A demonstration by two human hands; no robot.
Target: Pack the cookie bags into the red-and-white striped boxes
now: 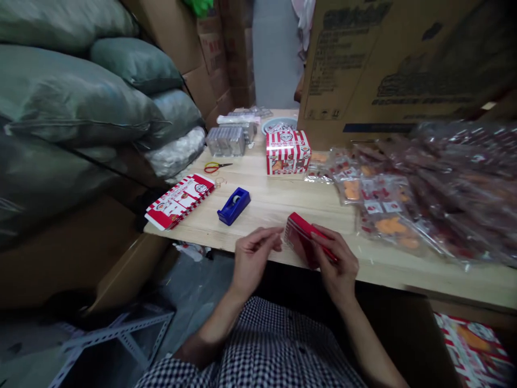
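Note:
Both hands meet at the near edge of a wooden table point(283, 202). My right hand point(337, 264) is closed around a flat red and white carton point(301, 237), held on edge. My left hand point(252, 258) pinches the carton's left side with thumb and fingers curled. A blue tape dispenser point(233, 206) stands just beyond my left hand. A stack of flat red-striped cartons point(180, 200) lies at the table's left corner. One assembled red-striped box point(287, 152) stands further back in the middle.
Clear packets of orange snacks point(388, 205) are heaped over the right of the table. Scissors point(216, 167) and clear plastic trays point(228, 140) lie at the back. A big cardboard box point(396, 59) stands behind, grey sacks point(81, 102) pile up at left, a metal frame point(121, 337) sits on the floor.

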